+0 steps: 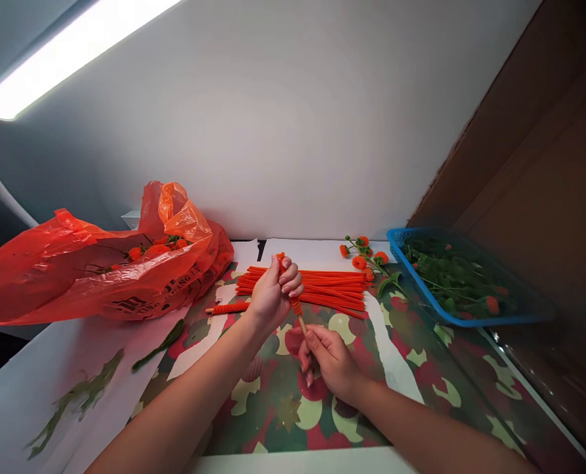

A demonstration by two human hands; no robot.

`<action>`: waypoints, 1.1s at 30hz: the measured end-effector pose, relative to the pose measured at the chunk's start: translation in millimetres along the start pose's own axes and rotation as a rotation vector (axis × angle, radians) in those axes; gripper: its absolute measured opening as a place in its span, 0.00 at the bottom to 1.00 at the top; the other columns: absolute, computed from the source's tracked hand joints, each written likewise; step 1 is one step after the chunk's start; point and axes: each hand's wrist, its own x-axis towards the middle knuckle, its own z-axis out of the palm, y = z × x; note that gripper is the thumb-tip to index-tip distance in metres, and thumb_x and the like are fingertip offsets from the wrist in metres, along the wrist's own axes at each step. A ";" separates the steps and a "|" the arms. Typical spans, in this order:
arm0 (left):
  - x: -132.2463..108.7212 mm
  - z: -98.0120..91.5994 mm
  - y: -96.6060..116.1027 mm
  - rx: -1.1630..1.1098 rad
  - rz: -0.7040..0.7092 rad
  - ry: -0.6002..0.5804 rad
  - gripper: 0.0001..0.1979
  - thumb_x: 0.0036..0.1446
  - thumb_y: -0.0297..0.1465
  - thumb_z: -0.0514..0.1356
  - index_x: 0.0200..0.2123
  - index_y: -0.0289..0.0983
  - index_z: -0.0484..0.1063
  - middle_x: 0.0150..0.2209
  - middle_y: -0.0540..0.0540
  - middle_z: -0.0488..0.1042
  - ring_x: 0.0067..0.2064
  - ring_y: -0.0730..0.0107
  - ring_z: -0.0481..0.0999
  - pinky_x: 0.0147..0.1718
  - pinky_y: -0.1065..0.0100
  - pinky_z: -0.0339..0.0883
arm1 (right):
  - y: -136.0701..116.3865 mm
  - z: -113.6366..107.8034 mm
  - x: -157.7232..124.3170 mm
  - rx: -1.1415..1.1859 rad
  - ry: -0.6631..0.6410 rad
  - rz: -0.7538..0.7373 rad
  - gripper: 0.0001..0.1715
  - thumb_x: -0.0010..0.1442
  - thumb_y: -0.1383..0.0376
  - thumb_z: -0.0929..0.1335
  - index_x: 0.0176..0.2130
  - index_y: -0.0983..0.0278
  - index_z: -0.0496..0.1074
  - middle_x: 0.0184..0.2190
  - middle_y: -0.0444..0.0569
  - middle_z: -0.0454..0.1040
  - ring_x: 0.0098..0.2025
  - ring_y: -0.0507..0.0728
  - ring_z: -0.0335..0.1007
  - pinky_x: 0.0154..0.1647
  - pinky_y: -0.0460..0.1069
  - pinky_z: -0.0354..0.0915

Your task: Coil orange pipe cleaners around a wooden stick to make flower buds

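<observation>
My left hand point(277, 293) is closed around the upper part of a wooden stick point(301, 324) wound with orange pipe cleaner point(295, 305). Some of the orange coil sticks out above the fist and below it. Lower down, my right hand point(330, 359) pinches the bare end of the stick between thumb and fingers. Behind my hands lies a bundle of straight orange pipe cleaners point(332, 289). Just left of my left wrist, a second stick with an orange coil point(228, 308) rests on the table.
A red plastic bag point(95, 283) with orange flowers stands left. Green pipe cleaner strands point(159, 345) lie before it. A finished flower stem point(367, 262) lies at the back right, beside a blue basket point(438, 309) of greenery. A patterned cloth point(283, 421) covers the table.
</observation>
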 end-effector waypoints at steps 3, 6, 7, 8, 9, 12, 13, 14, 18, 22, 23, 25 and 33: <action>-1.5 0.7 -1.4 -0.004 -0.008 -0.012 0.19 0.67 0.36 0.44 0.25 0.35 0.61 0.18 0.56 0.50 0.16 0.81 0.51 0.15 0.79 0.51 | -0.5 0.8 0.2 0.009 -0.005 0.008 0.27 0.59 0.45 0.62 0.36 0.67 0.66 0.18 0.39 0.66 0.13 0.46 0.61 0.14 0.42 0.57; -0.9 0.4 4.3 0.022 -0.019 -0.043 0.21 0.66 0.39 0.43 0.25 0.35 0.62 0.18 0.55 0.52 0.16 0.81 0.53 0.16 0.78 0.54 | -0.8 1.0 0.4 0.021 -0.006 -0.001 0.28 0.58 0.45 0.62 0.39 0.67 0.67 0.18 0.38 0.66 0.13 0.47 0.63 0.14 0.42 0.58; -0.4 0.3 7.0 0.039 -0.019 -0.051 0.21 0.66 0.41 0.43 0.26 0.35 0.63 0.18 0.55 0.53 0.17 0.81 0.54 0.17 0.77 0.55 | -0.7 0.9 0.4 0.023 -0.009 0.000 0.28 0.58 0.45 0.62 0.39 0.67 0.67 0.18 0.38 0.66 0.14 0.47 0.63 0.14 0.42 0.58; 0.2 0.0 9.6 0.057 -0.011 -0.054 0.20 0.65 0.41 0.44 0.28 0.35 0.64 0.19 0.55 0.54 0.17 0.80 0.55 0.17 0.77 0.56 | -0.5 0.7 0.3 0.022 -0.012 0.003 0.28 0.58 0.45 0.62 0.39 0.67 0.67 0.18 0.38 0.66 0.14 0.47 0.63 0.14 0.41 0.58; 0.8 -0.3 12.0 0.074 0.003 -0.051 0.19 0.65 0.41 0.45 0.29 0.36 0.65 0.19 0.55 0.56 0.17 0.80 0.55 0.18 0.77 0.56 | -0.3 0.6 0.2 0.019 -0.014 0.009 0.28 0.59 0.45 0.62 0.40 0.68 0.67 0.18 0.38 0.65 0.14 0.46 0.63 0.14 0.41 0.58; 2.3 -1.6 14.7 0.100 0.050 -0.043 0.13 0.65 0.34 0.48 0.30 0.37 0.65 0.19 0.55 0.56 0.16 0.81 0.55 0.17 0.78 0.55 | -0.5 0.9 -0.3 -0.001 -0.013 0.020 0.28 0.58 0.45 0.63 0.40 0.68 0.68 0.18 0.38 0.65 0.14 0.46 0.62 0.14 0.41 0.58; 2.6 -2.1 14.1 0.098 0.055 -0.045 0.13 0.65 0.33 0.48 0.29 0.37 0.64 0.19 0.56 0.55 0.16 0.81 0.55 0.17 0.79 0.54 | -0.9 1.1 -0.5 -0.008 -0.002 0.019 0.28 0.58 0.45 0.63 0.40 0.68 0.68 0.18 0.38 0.65 0.13 0.46 0.62 0.14 0.41 0.59; 2.7 -2.6 12.7 0.093 0.054 -0.047 0.13 0.65 0.32 0.49 0.27 0.36 0.63 0.18 0.56 0.53 0.16 0.82 0.54 0.16 0.79 0.53 | -1.3 1.4 -0.6 -0.016 0.011 0.016 0.27 0.57 0.45 0.64 0.39 0.67 0.69 0.18 0.38 0.64 0.13 0.46 0.61 0.14 0.42 0.58; 1.7 -3.4 5.6 0.060 0.056 -0.034 0.14 0.65 0.32 0.49 0.26 0.36 0.62 0.18 0.56 0.51 0.16 0.82 0.52 0.16 0.79 0.52 | -2.8 1.8 -0.4 -0.033 0.054 0.005 0.25 0.55 0.47 0.67 0.37 0.67 0.69 0.16 0.37 0.64 0.13 0.45 0.59 0.13 0.41 0.58; 0.6 -1.9 4.8 0.028 0.041 -0.006 0.15 0.66 0.32 0.48 0.26 0.36 0.62 0.18 0.56 0.51 0.15 0.82 0.52 0.16 0.79 0.52 | -2.8 1.5 0.0 -0.017 0.047 0.000 0.25 0.55 0.47 0.66 0.36 0.67 0.69 0.17 0.38 0.64 0.13 0.46 0.61 0.14 0.41 0.59; 0.6 -1.5 5.7 0.022 0.036 0.000 0.15 0.65 0.32 0.48 0.26 0.36 0.62 0.18 0.56 0.52 0.15 0.82 0.52 0.16 0.78 0.52 | -2.8 1.4 0.0 -0.009 0.039 -0.002 0.25 0.56 0.46 0.66 0.36 0.67 0.68 0.18 0.38 0.65 0.14 0.46 0.62 0.14 0.41 0.59; 1.3 -1.2 8.0 0.014 0.027 0.006 0.14 0.65 0.30 0.48 0.26 0.36 0.62 0.18 0.56 0.52 0.15 0.82 0.53 0.16 0.78 0.53 | -2.9 1.2 0.1 0.003 0.026 -0.003 0.27 0.57 0.45 0.64 0.36 0.67 0.68 0.18 0.38 0.65 0.13 0.46 0.62 0.14 0.41 0.57; 4.2 -4.5 7.3 -0.018 0.027 0.071 0.14 0.64 0.26 0.45 0.26 0.35 0.62 0.16 0.58 0.51 0.13 0.82 0.51 0.14 0.78 0.50 | -1.5 0.6 0.9 -0.008 0.035 0.008 0.26 0.56 0.46 0.64 0.37 0.67 0.68 0.17 0.37 0.64 0.13 0.46 0.60 0.14 0.41 0.58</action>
